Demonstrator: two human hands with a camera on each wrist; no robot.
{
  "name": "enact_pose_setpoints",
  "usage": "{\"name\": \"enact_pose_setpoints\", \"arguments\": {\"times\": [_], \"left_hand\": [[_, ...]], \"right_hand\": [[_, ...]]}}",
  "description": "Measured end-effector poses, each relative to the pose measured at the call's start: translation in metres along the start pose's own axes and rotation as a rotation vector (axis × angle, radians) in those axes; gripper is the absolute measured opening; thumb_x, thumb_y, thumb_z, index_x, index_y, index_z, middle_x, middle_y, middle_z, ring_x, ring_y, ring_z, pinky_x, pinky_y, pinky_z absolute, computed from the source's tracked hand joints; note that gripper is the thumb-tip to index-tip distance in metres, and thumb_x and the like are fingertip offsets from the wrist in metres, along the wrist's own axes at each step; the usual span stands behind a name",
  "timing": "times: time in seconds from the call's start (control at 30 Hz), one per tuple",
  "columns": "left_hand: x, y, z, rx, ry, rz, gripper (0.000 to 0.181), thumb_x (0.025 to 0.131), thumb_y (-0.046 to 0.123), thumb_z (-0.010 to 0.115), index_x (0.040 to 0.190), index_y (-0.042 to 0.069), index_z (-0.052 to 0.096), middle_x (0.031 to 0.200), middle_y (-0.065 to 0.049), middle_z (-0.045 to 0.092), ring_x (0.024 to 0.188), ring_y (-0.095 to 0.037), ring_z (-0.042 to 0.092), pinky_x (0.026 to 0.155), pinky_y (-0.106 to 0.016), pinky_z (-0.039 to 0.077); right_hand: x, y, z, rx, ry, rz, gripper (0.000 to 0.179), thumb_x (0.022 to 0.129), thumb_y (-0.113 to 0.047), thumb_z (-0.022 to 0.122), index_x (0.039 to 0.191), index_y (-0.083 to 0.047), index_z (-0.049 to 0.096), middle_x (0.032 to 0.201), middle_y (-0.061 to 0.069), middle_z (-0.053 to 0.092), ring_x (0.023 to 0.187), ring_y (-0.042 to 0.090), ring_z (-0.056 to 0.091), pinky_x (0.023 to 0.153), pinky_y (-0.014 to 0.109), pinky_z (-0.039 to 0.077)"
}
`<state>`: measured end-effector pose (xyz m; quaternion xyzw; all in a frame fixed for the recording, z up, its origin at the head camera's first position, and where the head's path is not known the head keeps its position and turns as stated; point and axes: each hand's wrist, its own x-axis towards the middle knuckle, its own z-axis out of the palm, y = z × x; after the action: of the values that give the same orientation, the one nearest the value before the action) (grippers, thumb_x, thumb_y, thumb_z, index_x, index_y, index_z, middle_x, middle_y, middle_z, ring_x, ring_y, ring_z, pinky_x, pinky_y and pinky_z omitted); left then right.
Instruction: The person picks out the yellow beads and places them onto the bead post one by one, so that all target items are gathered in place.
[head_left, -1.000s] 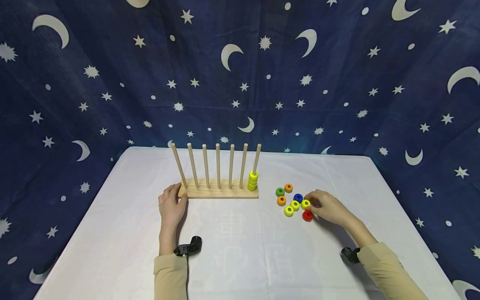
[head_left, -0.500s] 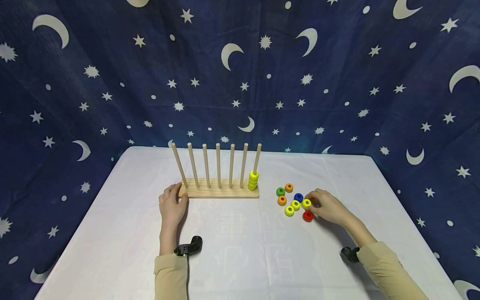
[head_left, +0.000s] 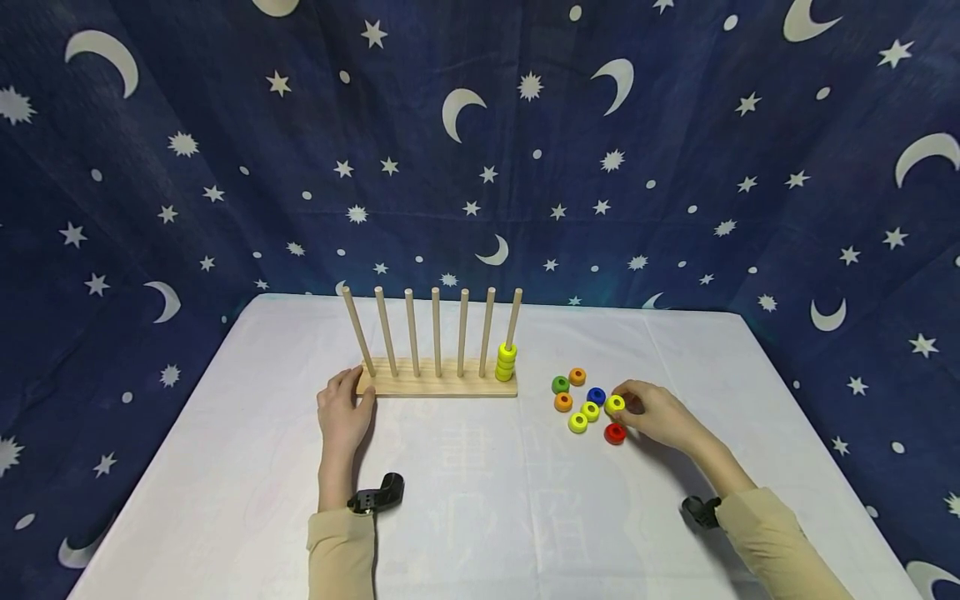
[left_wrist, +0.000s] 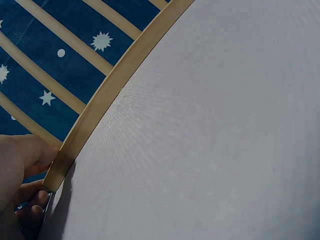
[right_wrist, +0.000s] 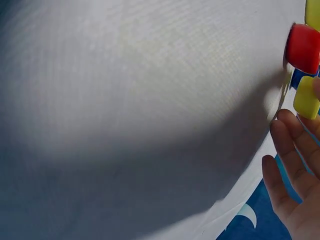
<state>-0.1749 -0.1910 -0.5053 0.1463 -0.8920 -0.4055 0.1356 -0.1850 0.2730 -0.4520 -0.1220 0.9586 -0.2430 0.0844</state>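
At the left end of a wooden peg rack [head_left: 442,386], my left hand [head_left: 345,412] grips the base, thumb at the front and fingers around the end. The left wrist view shows these fingers [left_wrist: 37,152] against the base edge. Several upright pegs rise from the rack, and a stack of yellow beads [head_left: 506,363] sits on the rightmost one. My right hand [head_left: 660,414] pinches a yellow bead [head_left: 615,404] between thumb and fingers. In the right wrist view this yellow bead [right_wrist: 306,97] is at the fingertips, with the other fingers spread below it.
Left of my right hand lie a blue bead [head_left: 596,396], a green bead [head_left: 560,384], two orange beads [head_left: 577,377] and two loose yellow beads [head_left: 577,422]. A red bead [head_left: 615,433] lies just in front. A starry dark-blue cloth [head_left: 405,125] hangs behind the white table [head_left: 465,517].
My right hand and the pinched yellow bead have shifted slightly up and to the right, away from the red bead. My left hand and the rack have stayed put.
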Motion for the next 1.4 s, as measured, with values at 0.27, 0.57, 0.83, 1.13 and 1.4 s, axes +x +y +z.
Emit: {"name": "enact_pose_setpoints", "arguments": {"times": [0.27,0.57,0.83,1.13,1.4], "left_hand": [[-0.001,0.0,-0.001,0.005,-0.001,0.003,0.05,0.091,0.016,0.056,0.137,-0.002,0.048,0.142,-0.027,0.042,0.131,-0.044,0.032,0.108,-0.061,0.021],[0.0,-0.001,-0.001,0.002,-0.004,-0.002,0.05,0.091,0.017,0.056,0.137,-0.001,0.048,0.143,-0.026,0.041,0.132,-0.043,0.031,0.11,-0.061,0.02],[0.0,-0.001,-0.001,0.001,-0.022,-0.009,0.051,0.092,0.018,0.055,0.138,-0.001,0.047,0.144,-0.026,0.04,0.133,-0.044,0.03,0.11,-0.061,0.019],[0.001,-0.002,-0.001,0.0,-0.012,-0.001,0.051,0.092,0.018,0.055,0.138,-0.002,0.047,0.144,-0.027,0.04,0.133,-0.044,0.03,0.11,-0.062,0.02],[0.002,-0.002,-0.001,-0.002,-0.02,-0.004,0.051,0.092,0.018,0.055,0.138,-0.002,0.047,0.144,-0.027,0.04,0.132,-0.044,0.03,0.109,-0.061,0.02]], "right_hand": [[0.002,0.0,0.001,0.021,0.058,0.02,0.032,0.084,-0.015,0.068,0.114,-0.006,0.062,0.101,0.011,0.068,0.093,0.026,0.062,0.083,0.048,0.052],[0.003,-0.007,-0.003,0.061,0.081,0.019,0.034,0.084,-0.012,0.067,0.117,-0.005,0.06,0.106,0.014,0.068,0.101,0.033,0.062,0.091,0.057,0.048],[0.001,-0.012,-0.01,0.09,0.155,-0.021,0.035,0.085,-0.008,0.066,0.118,-0.004,0.059,0.107,0.015,0.068,0.1,0.033,0.063,0.092,0.059,0.047],[0.004,-0.018,-0.015,0.118,0.197,-0.038,0.035,0.085,-0.01,0.065,0.119,-0.007,0.058,0.108,0.015,0.067,0.1,0.032,0.062,0.094,0.059,0.045],[0.007,-0.029,-0.02,0.119,0.244,-0.041,0.036,0.086,-0.01,0.066,0.121,-0.007,0.057,0.108,0.015,0.066,0.1,0.032,0.062,0.095,0.058,0.046]]}}
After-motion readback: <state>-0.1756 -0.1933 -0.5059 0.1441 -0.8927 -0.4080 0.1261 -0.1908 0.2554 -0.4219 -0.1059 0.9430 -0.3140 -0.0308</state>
